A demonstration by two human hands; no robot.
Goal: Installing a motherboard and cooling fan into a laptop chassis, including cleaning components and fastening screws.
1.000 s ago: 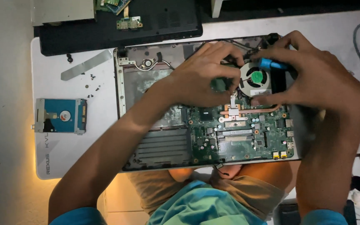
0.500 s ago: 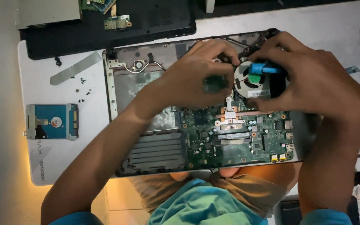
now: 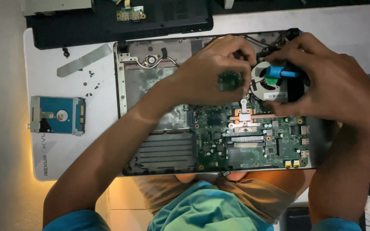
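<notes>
Your right hand (image 3: 335,90) is curled shut around a blue-handled screwdriver (image 3: 281,72), its long axis lying across the cooling fan (image 3: 267,83) at the laptop chassis (image 3: 159,128)'s top right. Your left hand (image 3: 210,75) rests just left of that fan, fingers bent onto the board; whether it pinches anything, you cannot tell.

Both forearms reach forward from the body and converge. The left hand (image 3: 213,70) lies palm down, fingers curled, fingertips pressing beside the right hand (image 3: 328,83). The right hand arches, wrist bent, thumb and fingertips pinched together close to the left fingertips.
</notes>
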